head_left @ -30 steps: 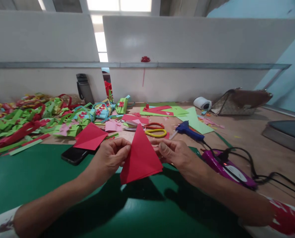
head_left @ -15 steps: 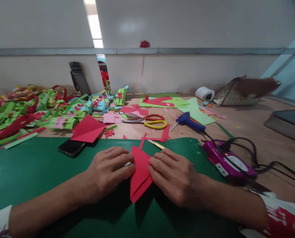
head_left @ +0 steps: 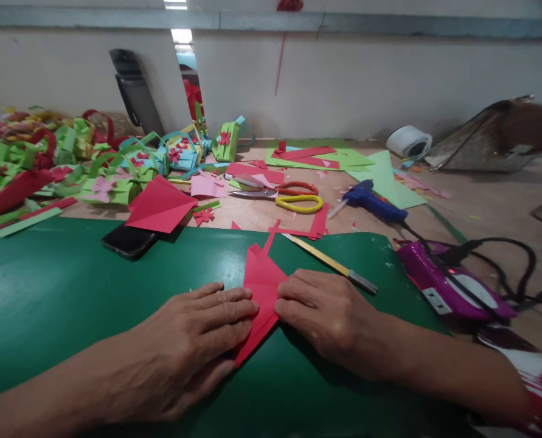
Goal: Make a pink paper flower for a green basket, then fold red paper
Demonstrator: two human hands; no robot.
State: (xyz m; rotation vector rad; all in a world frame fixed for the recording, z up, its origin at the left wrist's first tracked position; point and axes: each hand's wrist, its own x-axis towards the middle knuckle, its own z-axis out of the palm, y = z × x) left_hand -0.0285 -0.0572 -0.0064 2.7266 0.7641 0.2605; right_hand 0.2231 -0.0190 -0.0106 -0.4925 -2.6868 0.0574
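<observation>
A folded sheet of red paper (head_left: 265,277) lies between my hands on the green mat, its pointed end towards the back. My left hand (head_left: 193,347) rests over the paper's lower left part, fingers stretched flat on it and thumb by its lower corner. Closed at the right edge, my right hand (head_left: 328,313) pinches the paper between fingertips and thumb; the thumb is mostly hidden. Just behind the right hand is a yellow-handled craft knife (head_left: 325,258). A thin red strip (head_left: 271,237) lies behind the paper's tip.
On the green mat (head_left: 70,286), a phone (head_left: 129,241) lies partly under another red sheet (head_left: 161,207). Behind are scissors (head_left: 298,198), a blue glue gun (head_left: 375,202) and coloured scraps. A purple power strip (head_left: 457,286) with cables sits right; paper baskets (head_left: 111,182) crowd the left.
My left hand has gone from pinching the paper's left edge to lying flat across it. The paper sits lower against the mat. The view has tilted down, and more of the knife shows.
</observation>
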